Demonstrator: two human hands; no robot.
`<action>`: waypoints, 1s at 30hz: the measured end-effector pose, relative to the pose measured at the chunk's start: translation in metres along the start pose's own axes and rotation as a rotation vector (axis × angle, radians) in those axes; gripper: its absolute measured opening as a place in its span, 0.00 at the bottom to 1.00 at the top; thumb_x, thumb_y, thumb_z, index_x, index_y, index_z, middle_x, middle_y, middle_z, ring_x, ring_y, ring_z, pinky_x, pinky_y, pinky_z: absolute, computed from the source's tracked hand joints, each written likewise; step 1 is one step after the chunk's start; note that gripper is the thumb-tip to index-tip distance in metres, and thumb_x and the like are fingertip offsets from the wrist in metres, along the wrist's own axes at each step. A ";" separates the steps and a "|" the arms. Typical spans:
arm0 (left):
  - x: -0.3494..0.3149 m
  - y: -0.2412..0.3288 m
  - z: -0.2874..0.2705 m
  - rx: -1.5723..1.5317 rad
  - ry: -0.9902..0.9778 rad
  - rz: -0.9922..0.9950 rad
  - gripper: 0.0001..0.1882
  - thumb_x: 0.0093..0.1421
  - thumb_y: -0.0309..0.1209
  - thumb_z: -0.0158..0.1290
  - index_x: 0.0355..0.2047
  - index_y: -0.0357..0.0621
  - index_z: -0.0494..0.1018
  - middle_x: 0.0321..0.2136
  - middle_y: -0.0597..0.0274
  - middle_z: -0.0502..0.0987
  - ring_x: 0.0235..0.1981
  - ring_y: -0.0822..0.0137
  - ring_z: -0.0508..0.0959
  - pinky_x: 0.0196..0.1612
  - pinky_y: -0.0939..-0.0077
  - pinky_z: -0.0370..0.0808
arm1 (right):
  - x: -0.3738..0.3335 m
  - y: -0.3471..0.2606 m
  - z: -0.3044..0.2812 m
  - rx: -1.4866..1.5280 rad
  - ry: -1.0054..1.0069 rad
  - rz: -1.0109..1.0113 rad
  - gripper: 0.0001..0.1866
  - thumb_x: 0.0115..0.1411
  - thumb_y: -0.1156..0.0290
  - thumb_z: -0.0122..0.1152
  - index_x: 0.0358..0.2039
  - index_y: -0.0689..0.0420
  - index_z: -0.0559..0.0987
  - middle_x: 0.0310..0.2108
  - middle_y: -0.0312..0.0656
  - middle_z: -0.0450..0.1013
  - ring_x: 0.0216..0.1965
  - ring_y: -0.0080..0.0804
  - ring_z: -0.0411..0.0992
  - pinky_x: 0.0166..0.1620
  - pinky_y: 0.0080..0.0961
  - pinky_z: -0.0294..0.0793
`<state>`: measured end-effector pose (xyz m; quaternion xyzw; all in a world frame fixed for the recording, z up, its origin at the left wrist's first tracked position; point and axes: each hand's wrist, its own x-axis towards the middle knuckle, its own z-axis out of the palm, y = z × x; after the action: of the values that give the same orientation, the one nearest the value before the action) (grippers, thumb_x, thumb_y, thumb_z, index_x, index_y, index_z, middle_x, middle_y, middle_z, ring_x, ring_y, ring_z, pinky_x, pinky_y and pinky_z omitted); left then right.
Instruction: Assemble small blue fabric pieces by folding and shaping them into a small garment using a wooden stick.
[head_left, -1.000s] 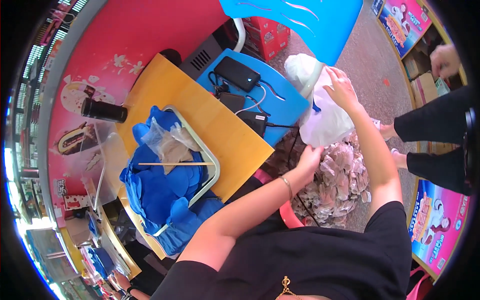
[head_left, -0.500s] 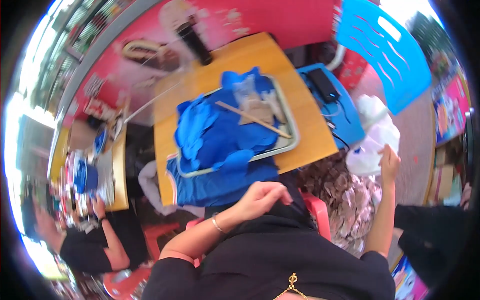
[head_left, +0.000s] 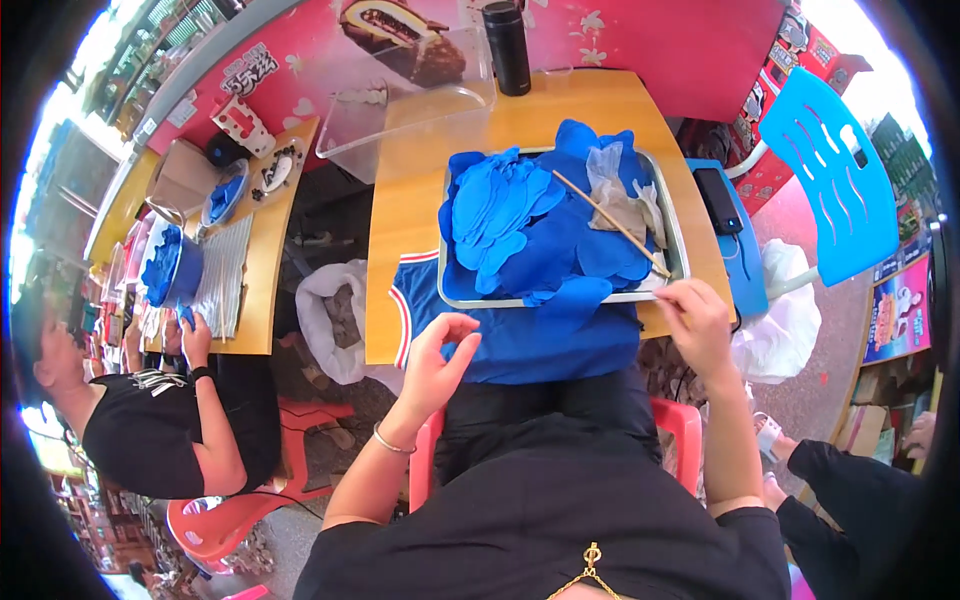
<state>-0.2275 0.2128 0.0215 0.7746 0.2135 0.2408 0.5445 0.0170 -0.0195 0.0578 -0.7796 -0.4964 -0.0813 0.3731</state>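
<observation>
In front of me on the wooden table (head_left: 395, 215) stands a shallow metal tray (head_left: 680, 235) heaped with thin, blue, petal-shaped pieces (head_left: 500, 215). A light wooden stick (head_left: 610, 218) lies slanted across the heap, beside crumpled translucent plastic (head_left: 606, 170). Beneath the tray, a blue garment (head_left: 545, 350) with striped trim hangs over the table's near edge. My left hand (head_left: 440, 365) hovers over the garment, fingers loosely bent and apart, holding nothing. My right hand (head_left: 698, 325) is at the tray's near right corner, close to the stick's lower end, its fingers bent with nothing visible in them.
A black bottle (head_left: 507, 50) and a clear plastic bin (head_left: 400, 125) stand at the back. On the right are a blue chair (head_left: 835, 180), a blue stool with a black device (head_left: 717, 200), and a white bag (head_left: 785, 320). At the left, another person (head_left: 160, 440) sits working at a second table.
My view has turned, so the tray appears further right and straighter. My right hand has come from beside the white bag to the tray's corner. My left hand has moved left and its fingers have opened.
</observation>
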 end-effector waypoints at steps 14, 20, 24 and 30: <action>0.025 -0.005 0.067 -0.051 -0.141 -0.361 0.18 0.56 0.29 0.54 0.45 0.33 0.67 0.25 0.59 0.76 0.16 0.74 0.75 0.20 0.82 0.70 | 0.050 -0.008 0.066 0.041 -0.358 0.060 0.14 0.50 0.67 0.61 0.38 0.57 0.75 0.30 0.41 0.71 0.34 0.36 0.70 0.37 0.29 0.68; 0.028 -0.009 0.069 -0.012 -0.161 -0.429 0.15 0.56 0.29 0.54 0.42 0.34 0.70 0.21 0.61 0.74 0.15 0.76 0.73 0.20 0.84 0.68 | 0.052 0.005 0.068 0.227 -0.407 0.193 0.14 0.48 0.71 0.62 0.37 0.56 0.75 0.26 0.39 0.70 0.30 0.33 0.69 0.34 0.26 0.68; 0.024 -0.005 0.054 0.056 -0.088 -0.321 0.12 0.54 0.26 0.55 0.39 0.36 0.72 0.19 0.65 0.72 0.17 0.79 0.69 0.22 0.86 0.66 | 0.052 0.009 0.062 0.419 -0.278 0.302 0.17 0.48 0.76 0.62 0.40 0.58 0.75 0.23 0.39 0.68 0.23 0.28 0.66 0.28 0.22 0.66; 0.035 0.026 0.045 0.022 -0.017 -0.080 0.15 0.50 0.22 0.57 0.39 0.38 0.72 0.29 0.61 0.73 0.24 0.75 0.72 0.32 0.82 0.69 | 0.054 0.001 0.044 0.653 -0.298 0.291 0.08 0.49 0.77 0.62 0.32 0.63 0.76 0.24 0.35 0.68 0.23 0.19 0.64 0.27 0.16 0.63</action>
<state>-0.1708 0.1918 0.0377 0.7734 0.2425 0.2097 0.5469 0.0338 0.0479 0.0531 -0.6854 -0.4292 0.2487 0.5331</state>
